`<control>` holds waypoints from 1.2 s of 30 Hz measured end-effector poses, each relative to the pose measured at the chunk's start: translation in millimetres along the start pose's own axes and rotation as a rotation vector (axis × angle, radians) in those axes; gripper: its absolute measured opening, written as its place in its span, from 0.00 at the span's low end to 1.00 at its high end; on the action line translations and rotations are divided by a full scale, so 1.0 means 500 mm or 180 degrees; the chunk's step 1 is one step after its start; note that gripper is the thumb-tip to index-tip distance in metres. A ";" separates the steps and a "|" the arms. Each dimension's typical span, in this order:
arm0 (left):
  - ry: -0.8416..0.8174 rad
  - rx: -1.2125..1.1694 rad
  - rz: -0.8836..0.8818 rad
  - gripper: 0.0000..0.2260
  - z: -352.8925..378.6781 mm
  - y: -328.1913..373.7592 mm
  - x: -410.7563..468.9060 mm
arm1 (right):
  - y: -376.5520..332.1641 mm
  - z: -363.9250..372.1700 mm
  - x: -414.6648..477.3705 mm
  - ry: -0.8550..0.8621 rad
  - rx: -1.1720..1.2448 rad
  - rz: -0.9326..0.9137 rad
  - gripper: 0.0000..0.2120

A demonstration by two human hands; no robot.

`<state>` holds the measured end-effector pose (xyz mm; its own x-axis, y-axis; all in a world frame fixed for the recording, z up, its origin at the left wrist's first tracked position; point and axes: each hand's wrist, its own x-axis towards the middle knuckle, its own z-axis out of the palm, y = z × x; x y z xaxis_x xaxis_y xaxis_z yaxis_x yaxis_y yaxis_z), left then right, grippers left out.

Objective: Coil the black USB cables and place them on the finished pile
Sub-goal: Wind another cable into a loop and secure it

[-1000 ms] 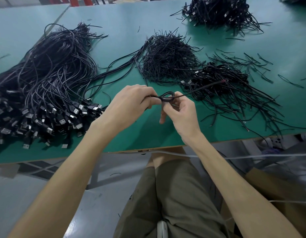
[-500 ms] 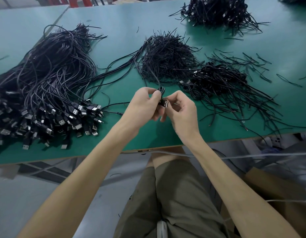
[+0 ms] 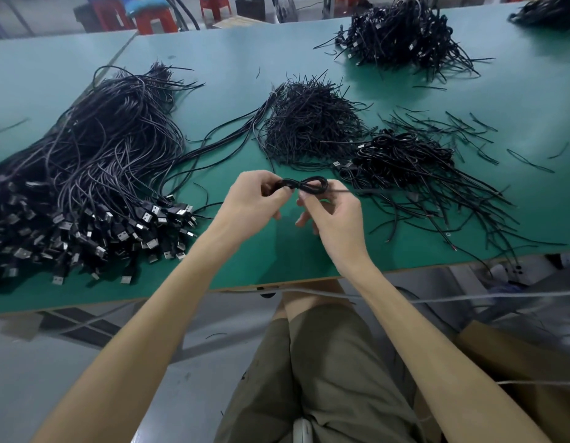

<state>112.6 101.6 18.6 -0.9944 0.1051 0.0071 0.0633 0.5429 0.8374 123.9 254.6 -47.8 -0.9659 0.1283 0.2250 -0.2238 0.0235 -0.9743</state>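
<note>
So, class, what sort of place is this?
Probably a cable assembly workshop: a green table holds a heap of loose USB cables and a pile of coiled ones, while left hand and right hand grip one cable.

Matt green table (image 3: pixel 232 75); glossy black plastic cables (image 3: pixel 95 148) with metal plugs (image 3: pixel 148 215).

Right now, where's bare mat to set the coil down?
Bare: green mat at the near edge, between USB-plug bundle and coiled-cable pile; also far strip behind the short-tie heap. Crowded: left bundle, right side's loose cable ends.
</note>
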 end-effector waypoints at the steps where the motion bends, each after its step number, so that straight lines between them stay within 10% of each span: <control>1: 0.0051 -0.0009 0.0006 0.06 0.000 -0.003 0.001 | -0.001 0.000 -0.001 0.0020 -0.0009 0.0009 0.06; 16: 0.0066 0.0062 0.0131 0.11 -0.027 -0.048 0.026 | -0.046 -0.020 0.021 0.0269 0.1191 0.0916 0.05; 24: 0.0490 0.2217 -0.0035 0.10 -0.127 -0.105 0.044 | -0.129 -0.111 0.116 0.0959 0.3592 0.1120 0.13; 36: 0.0194 0.2586 -0.0222 0.06 -0.140 -0.148 0.049 | -0.051 -0.091 0.062 0.0415 0.2341 0.1314 0.15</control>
<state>77.8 5.9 -4.8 -0.9997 0.0159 0.0189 0.0190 0.9835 0.1798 105.7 303.3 -16.4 -0.9760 0.0990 -0.1938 0.0717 -0.6943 -0.7161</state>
